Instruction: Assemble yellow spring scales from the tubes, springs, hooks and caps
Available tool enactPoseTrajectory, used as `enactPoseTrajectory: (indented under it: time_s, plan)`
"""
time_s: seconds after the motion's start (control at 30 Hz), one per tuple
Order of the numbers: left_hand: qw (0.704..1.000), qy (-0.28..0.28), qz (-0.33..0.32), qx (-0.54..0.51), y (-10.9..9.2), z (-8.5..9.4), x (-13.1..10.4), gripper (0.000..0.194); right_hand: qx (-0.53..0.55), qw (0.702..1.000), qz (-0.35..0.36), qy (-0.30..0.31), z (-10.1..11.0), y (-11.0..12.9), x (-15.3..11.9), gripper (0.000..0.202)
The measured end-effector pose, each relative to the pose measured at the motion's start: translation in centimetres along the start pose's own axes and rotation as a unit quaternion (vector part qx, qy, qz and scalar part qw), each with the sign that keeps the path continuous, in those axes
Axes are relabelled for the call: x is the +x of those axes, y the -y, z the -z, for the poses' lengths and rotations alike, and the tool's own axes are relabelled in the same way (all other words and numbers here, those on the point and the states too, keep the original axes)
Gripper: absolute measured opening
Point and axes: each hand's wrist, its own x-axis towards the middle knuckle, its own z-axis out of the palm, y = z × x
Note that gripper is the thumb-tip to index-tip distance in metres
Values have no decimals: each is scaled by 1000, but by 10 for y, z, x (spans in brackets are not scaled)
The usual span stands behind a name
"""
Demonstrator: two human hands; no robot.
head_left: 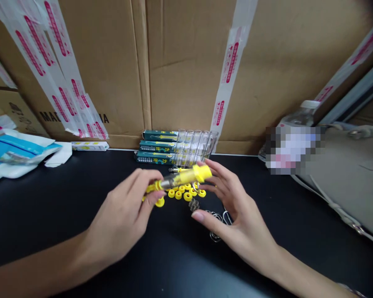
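My left hand [133, 196] grips the near end of a spring scale [178, 179], a clear tube with a yellow inner part and yellow ends. The scale is raised above the table and tilts up to the right, slightly blurred. Around its yellow far end, my right hand [233, 198] is open with fingers and thumb apart; whether a fingertip touches the cap I cannot tell. Below lie several yellow rings [188, 196] and small coiled springs [193, 204]. Metal hooks [216, 236] are partly hidden behind my right thumb.
Behind the parts, several clear tubes [197, 145] stand beside stacked green boxes [157, 157]. Large taped cardboard boxes [180, 82] wall off the back. A plastic bottle [306, 114] and a beige bag [348, 174] are at right, blue-white packaging [21, 149] at left, on the black table [161, 265].
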Motion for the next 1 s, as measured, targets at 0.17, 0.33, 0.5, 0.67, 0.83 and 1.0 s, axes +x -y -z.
enactPoseTrajectory:
  time_s: [0.17, 0.33, 0.5, 0.67, 0.83, 1.0]
  plan:
    - [997, 59, 21, -54, -20, -4, -22, 9, 29, 996, -30, 74, 0, 6, -6, 52]
    - [989, 103, 56, -85, -25, -6, -26, 10, -14, 997, -12, 78, -2, 9, -10, 16]
    - [992, 111, 26, -58, -26, -7, -25, 13, -46, 996, 9, 76, -3, 11, -10, 29]
    - [991, 20, -96, 87, -23, -13, -27, 25, -92, 993, 40, 61, -6, 13, -13, 30]
    - [972, -25, -172, 156, -20, -14, -31, 29, -86, 991, 52, 93, -4, 13, -17, 29]
    - [959, -42, -198, 197, -16, -10, -30, 32, -73, 980, 112, 144, 4, 3, -15, 34]
